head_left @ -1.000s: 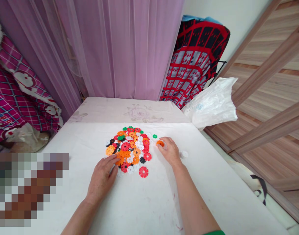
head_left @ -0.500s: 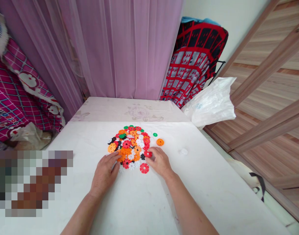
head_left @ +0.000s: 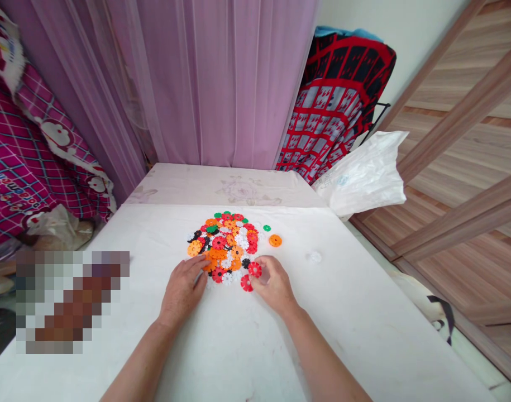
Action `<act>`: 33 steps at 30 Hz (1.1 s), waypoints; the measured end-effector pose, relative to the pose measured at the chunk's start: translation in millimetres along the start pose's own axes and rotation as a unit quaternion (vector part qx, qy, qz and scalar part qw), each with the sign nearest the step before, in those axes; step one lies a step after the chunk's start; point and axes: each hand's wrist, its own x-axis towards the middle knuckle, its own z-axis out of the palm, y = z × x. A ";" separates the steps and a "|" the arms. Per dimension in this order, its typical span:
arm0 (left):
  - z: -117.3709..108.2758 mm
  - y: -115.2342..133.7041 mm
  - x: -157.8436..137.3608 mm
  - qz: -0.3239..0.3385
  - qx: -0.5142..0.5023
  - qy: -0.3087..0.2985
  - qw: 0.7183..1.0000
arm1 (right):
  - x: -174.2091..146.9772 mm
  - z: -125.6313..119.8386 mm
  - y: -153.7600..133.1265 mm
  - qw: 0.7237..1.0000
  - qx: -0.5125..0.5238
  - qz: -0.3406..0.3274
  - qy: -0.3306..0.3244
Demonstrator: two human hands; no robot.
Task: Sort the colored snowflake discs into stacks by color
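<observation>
Head view, near to far.

Both forearms enter from the bottom edge over the white counter (head_left: 364,312).

Left hand (head_left: 182,287): palm down, fingers loosely spread, fingertips touching the near-left edge of the disc pile (head_left: 225,245). It grips nothing; it looks to be bracing the heap.

Right hand (head_left: 274,282): fingers pinched together on a red disc (head_left: 254,269), lifted slightly and tilted toward the camera. A second red disc (head_left: 246,283) lies flat on the counter just beside and below the held one, touching or nearly touching the fingertips; which, I cannot tell.

Disc pile: notched plastic rounds in orange, red, white, black and green, heaped loosely at counter centre, just beyond both hands.

Strays to the right of the pile: an orange disc (head_left: 275,240), a small green disc (head_left: 266,228) beyond it, and a white disc (head_left: 314,257) well apart, faint against the cloth.

Judgement: the step in hand is a pick of one red piece out of the heap's near edge. The next move calls for a firm pinch on the rim, and care not to drag neighbouring pieces along.

Far: a white plastic bag (head_left: 364,176) at the counter's right corner, a red-and-black blanket (head_left: 339,106) behind it, a purple curtain (head_left: 205,78) across the back.
</observation>
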 end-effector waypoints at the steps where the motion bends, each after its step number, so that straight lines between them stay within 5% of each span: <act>1: 0.1 0.5 -0.2 -0.003 0.000 0.000 1.000 | -5.3 0.1 -4.4 1.000 -0.008 -0.017 -0.013; 13: 0.3 1.1 -0.2 -0.006 -0.007 -0.003 1.000 | -12.8 -0.6 -18.6 0.989 -0.103 -0.035 -0.096; 26: -1.0 2.5 -0.3 -0.008 -0.009 -0.001 1.000 | -10.0 -23.2 -12.4 0.983 -0.068 -0.014 -0.169; 33: -1.1 1.8 -0.7 -0.001 -0.007 -0.002 1.000 | -3.0 -41.1 13.2 0.989 -0.088 0.026 -0.113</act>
